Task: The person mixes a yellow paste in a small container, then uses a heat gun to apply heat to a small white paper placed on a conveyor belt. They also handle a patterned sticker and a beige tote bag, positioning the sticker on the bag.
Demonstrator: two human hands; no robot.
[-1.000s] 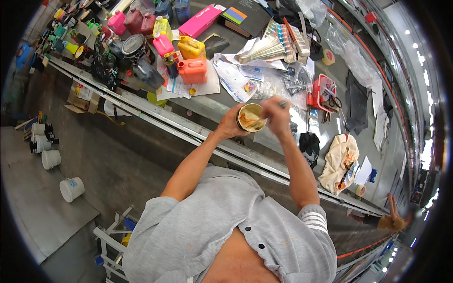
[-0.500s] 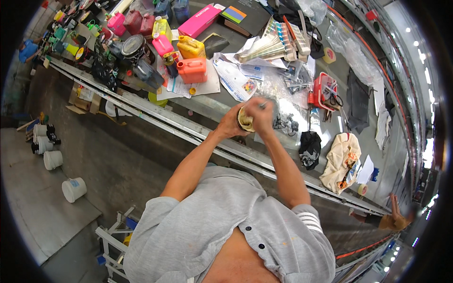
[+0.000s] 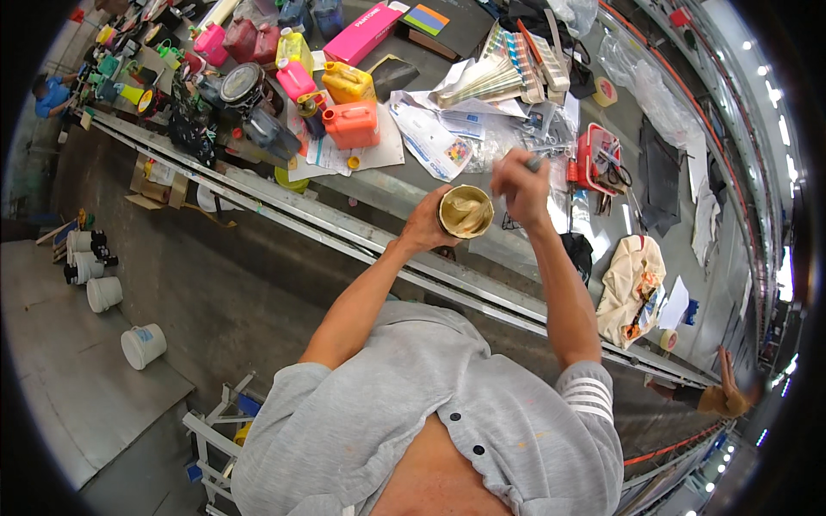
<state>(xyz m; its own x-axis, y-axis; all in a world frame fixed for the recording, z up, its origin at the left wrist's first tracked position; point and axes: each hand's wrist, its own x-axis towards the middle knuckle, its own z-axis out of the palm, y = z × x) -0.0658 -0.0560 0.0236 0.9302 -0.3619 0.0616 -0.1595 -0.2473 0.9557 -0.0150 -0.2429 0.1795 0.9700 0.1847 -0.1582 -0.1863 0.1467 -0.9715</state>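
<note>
My left hand (image 3: 422,222) is wrapped round a round tub (image 3: 445,225), tilted so that its open top faces me. Inside lies a thick beige paste (image 3: 467,212), swirled and smeared up the wall. To the right of the tub and apart from it is my right hand (image 3: 521,187), slightly blurred. Its fingers are closed on a slim stick-like tool; only a dark grey end (image 3: 534,163) shows above the fist, and the rest is hidden. Both hands are over the near edge of the table.
An orange jug (image 3: 352,125) and a yellow jug (image 3: 348,82) stand on paper, left of fanned colour swatches (image 3: 499,73). At right are a red basket (image 3: 594,155) with scissors and a cream cloth (image 3: 632,279). A metal rail (image 3: 344,236) borders the table. Other people are at both sides.
My right hand has moved from the tub's mouth to the right, away from it. The tub has shifted slightly right and tipped toward me, so the paste shows more.
</note>
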